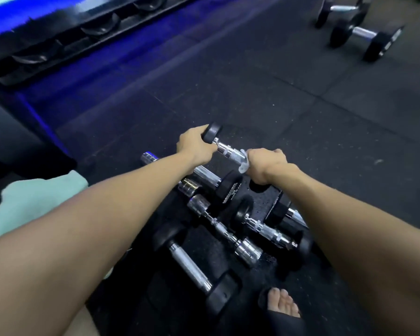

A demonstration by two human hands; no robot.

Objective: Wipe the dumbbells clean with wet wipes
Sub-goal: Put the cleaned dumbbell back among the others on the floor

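Got a small dumbbell [224, 147] up off the floor [252, 76] right now, held out in front of me over the pile. My left hand [194, 147] is wrapped around its far black end, fingers curled shut on the head. My right hand [267, 164] is closed in a fist around the chrome handle with a wipe [244, 163] bunched inside it, a bit of white poking out on the left edge of my fist. The near end of that dumbbell is hidden under my right hand.

Below my arms it's crowded: a bunch of spare dumbbells [228, 229] lying close together, chrome bars and black heads nearly touching, one with a plain grey handle [189, 267] nearest me on the left. My sandalled foot [283, 304] sits just beside the near edge of the pile.

Plenty of open mat beyond my hands, all bare out to the far right corner, where two bigger dumbbells [364, 35] lie well apart from everything. The rack [58, 42] runs along the far left edge with blue light under it. Something pale green [34, 197] sits at my left, partly under my arm, can't tell what it is.
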